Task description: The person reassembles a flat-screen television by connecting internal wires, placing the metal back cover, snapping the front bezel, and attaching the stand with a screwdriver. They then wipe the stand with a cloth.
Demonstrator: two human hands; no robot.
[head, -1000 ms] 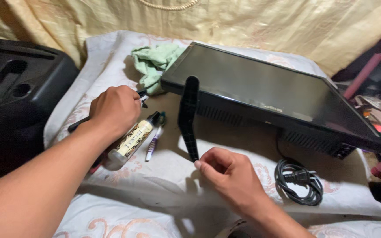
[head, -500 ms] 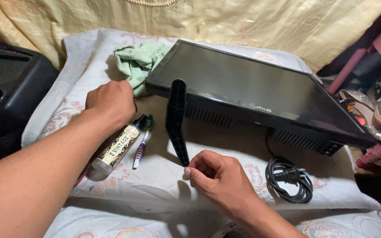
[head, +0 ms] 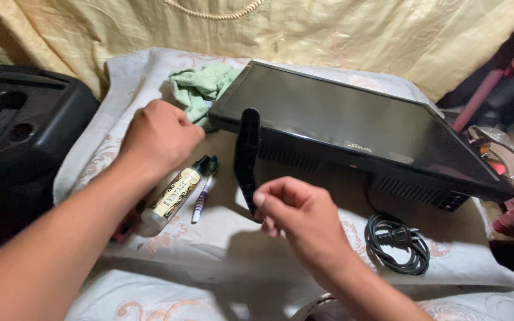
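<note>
The right hand [head: 295, 208] pinches the lower tip of the black stand foot [head: 247, 156], at 6 o'clock of the flat screen [head: 352, 128]. The left hand [head: 159, 135] is closed; its contents cannot be determined. Risk: sideways force may crack the foot or tip the screen.

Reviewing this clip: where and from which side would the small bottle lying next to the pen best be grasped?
Grip the bottle across its labelled middle, coming from above with fingers on its two long sides. It lies flat on the white cloth, dark cap pointing up toward the monitor. The pen lies close along its right side and the left hand hovers above its cap end, so a top-down pinch looks easiest.
</note>
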